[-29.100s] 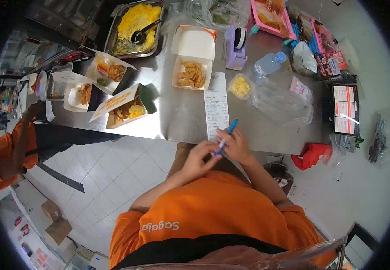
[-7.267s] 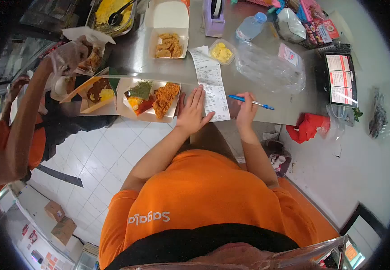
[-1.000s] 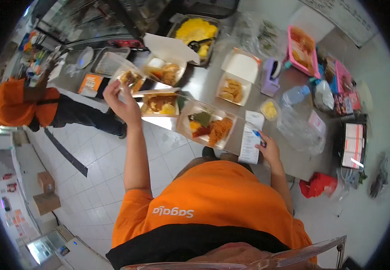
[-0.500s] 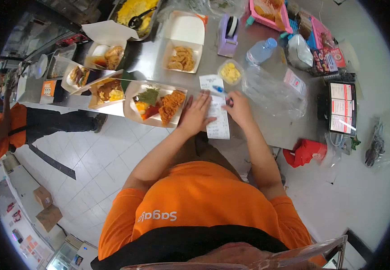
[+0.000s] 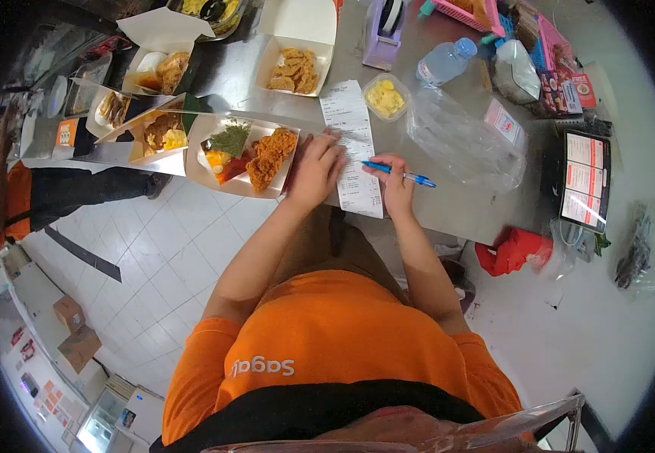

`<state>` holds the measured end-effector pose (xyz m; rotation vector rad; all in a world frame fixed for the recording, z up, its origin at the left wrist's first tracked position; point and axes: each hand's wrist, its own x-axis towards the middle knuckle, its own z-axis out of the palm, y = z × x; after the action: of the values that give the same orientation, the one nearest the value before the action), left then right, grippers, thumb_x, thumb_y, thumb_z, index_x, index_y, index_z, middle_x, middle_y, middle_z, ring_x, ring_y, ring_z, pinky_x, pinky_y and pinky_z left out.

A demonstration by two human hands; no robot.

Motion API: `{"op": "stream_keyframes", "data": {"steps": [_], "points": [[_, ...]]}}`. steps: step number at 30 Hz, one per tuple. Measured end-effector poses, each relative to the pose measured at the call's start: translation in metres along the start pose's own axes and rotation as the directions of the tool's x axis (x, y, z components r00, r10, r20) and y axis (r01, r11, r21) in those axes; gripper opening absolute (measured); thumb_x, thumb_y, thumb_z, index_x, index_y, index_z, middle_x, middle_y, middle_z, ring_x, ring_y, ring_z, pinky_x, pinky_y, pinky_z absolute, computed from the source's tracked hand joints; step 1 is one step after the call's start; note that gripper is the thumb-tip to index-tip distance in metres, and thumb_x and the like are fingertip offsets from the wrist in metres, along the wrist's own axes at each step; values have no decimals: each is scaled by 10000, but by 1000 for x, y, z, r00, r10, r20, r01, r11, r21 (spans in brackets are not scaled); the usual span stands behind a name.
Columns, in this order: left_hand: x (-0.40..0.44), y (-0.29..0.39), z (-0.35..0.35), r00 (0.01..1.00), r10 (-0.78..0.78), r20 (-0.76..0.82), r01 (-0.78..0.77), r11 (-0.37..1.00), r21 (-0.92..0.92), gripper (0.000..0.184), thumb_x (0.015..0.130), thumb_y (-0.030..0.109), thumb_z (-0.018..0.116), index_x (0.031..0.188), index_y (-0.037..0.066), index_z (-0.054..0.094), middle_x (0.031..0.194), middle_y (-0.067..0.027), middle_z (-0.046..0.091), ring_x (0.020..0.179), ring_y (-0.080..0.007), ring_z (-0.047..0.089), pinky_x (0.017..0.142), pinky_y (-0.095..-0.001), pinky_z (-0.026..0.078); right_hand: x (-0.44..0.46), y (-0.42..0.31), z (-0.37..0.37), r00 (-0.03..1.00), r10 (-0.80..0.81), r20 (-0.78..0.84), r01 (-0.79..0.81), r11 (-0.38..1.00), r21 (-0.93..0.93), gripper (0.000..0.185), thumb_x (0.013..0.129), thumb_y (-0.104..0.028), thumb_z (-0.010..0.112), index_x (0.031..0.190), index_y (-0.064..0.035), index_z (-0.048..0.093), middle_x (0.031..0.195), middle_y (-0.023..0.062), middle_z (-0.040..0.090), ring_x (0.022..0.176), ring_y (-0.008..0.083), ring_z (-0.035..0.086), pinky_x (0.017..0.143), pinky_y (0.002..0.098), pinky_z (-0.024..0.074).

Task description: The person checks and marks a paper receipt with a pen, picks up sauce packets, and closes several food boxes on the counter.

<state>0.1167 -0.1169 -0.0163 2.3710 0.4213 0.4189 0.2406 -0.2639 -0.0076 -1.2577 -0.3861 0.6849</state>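
Note:
A long printed receipt (image 5: 352, 124) lies on the steel counter between my hands. My left hand (image 5: 315, 172) rests palm down at its left edge, fingers laid out and touching the paper. In my right hand (image 5: 397, 192) is a blue pen (image 5: 420, 180), gripped between thumb and fingers, its tip pointing left over the receipt's lower half. Just left of my left hand stands an open paper box (image 5: 200, 164) with fried chicken (image 5: 271, 158), a green leafy garnish and other food. A small clear tub of yellow pieces (image 5: 386, 98) sits beyond my right hand.
More open food boxes (image 5: 295, 69) stand at the back and left. A purple tape dispenser (image 5: 383, 47), water bottle (image 5: 446, 62) and clear plastic bag (image 5: 456, 140) lie to the right, near a tablet screen (image 5: 586, 180). Another person's dark-trousered leg (image 5: 89, 195) shows at left.
The pen has swung round in my right hand and now points left across the receipt. The paper lies straighter, its upper part more visible. My left hand's fingers have drawn back toward the edge.

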Motion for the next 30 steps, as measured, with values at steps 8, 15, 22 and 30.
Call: {"op": "stream_keyframes", "data": {"steps": [8, 15, 22, 30], "points": [[-13, 23, -12, 996, 2, 86, -12, 993, 115, 887, 739, 525, 681, 1396, 34, 343, 1509, -162, 240, 1392, -354, 215, 1093, -593, 126, 7, 0, 3, 987, -149, 57, 160, 908, -388, 130, 790, 5, 669, 887, -21, 587, 837, 55, 604, 759, 128, 590, 675, 259, 480], [-13, 22, -13, 995, -16, 102, 4, 993, 115, 940, 657, 472, 737, 1405, 67, 338, 1510, -146, 246, 1390, -345, 223, 1091, -587, 138, -23, -7, 20, 935, -304, 184, 354, 744, -566, 179, 675, 44, 682, 782, -33, 560, 770, 101, 574, 678, 223, 598, 591, 293, 477], [-11, 26, -18, 989, -51, 140, 29, 987, 156, 967, 618, 461, 766, 1399, 73, 346, 1511, -135, 244, 1389, -343, 222, 1076, -595, 175, -27, -2, 19, 922, -298, 246, 386, 742, -548, 154, 700, 38, 671, 809, -27, 584, 805, 109, 585, 686, 235, 604, 604, 310, 490], [-10, 24, -14, 994, -35, 101, 25, 995, 98, 957, 623, 480, 759, 1381, 51, 364, 1506, -138, 253, 1383, -350, 232, 1071, -602, 181, -28, -7, 20, 934, -326, 147, 344, 706, -619, 135, 693, 32, 672, 782, -12, 581, 791, 123, 589, 694, 257, 615, 599, 327, 496]]}}
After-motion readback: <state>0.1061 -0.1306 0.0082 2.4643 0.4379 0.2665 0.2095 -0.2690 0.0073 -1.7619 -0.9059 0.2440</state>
